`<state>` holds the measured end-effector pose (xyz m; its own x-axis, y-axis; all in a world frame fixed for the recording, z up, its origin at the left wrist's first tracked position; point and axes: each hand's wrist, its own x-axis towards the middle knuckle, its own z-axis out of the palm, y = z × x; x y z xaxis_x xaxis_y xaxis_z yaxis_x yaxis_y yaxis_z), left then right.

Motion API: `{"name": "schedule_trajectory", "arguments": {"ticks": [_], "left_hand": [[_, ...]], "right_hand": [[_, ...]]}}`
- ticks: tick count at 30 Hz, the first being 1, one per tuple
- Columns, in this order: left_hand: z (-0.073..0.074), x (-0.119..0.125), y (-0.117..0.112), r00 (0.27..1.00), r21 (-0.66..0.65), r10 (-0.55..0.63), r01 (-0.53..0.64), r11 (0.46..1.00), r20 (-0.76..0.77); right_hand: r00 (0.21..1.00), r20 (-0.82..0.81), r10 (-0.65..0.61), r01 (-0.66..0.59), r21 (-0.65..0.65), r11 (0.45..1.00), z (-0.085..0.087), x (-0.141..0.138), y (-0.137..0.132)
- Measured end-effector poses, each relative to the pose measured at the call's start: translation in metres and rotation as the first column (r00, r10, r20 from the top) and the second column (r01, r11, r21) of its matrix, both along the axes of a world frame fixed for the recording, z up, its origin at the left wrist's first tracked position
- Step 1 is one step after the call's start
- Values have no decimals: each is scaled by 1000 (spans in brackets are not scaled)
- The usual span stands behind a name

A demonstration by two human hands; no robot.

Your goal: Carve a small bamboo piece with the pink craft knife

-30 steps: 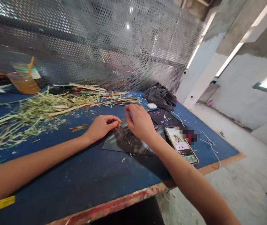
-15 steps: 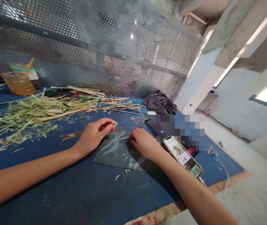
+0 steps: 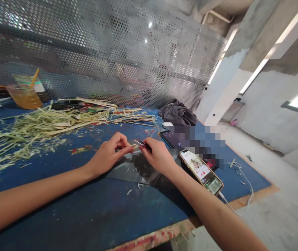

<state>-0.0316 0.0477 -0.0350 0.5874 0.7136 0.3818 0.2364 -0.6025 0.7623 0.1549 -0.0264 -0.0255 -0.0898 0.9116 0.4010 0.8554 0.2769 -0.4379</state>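
My left hand (image 3: 113, 151) pinches a small pale piece of straw (image 3: 134, 146) between thumb and fingertips. In my right hand (image 3: 158, 155) is a slim craft knife (image 3: 139, 142), its thin shiny blade pointing left, right beside the piece. Whether the blade touches it I cannot tell. Both hands are closed and held over a dark, scratched cutting sheet (image 3: 128, 172) lying on the blue tabletop (image 3: 86, 212). Part of the sheet lies under my right hand and its shadow.
Loose straw strips (image 3: 41, 122) are heaped at the left. A cup of amber liquid (image 3: 24, 96) stands behind them. To the right lie a phone (image 3: 201, 170) on a cable and a dark tablet-like device (image 3: 169, 138). A grey cloth (image 3: 177, 112) sits by the perforated metal panel (image 3: 128, 52).
My right hand has risen off the sheet and moved left toward my left hand, with the knife now at the straw piece. The view has shifted slightly.
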Motion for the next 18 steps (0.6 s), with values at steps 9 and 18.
{"name": "schedule_trajectory", "arguments": {"ticks": [9, 18], "left_hand": [[1, 0, 7, 999, -18, 10, -10, 1000, -44], [10, 3, -93, 546, 114, -571, 776, 620, -614]], "right_hand": [[985, 167, -43, 58, -83, 995, 4, 3, -1], [866, 383, -320, 405, -165, 899, -20, 4, 11]]}}
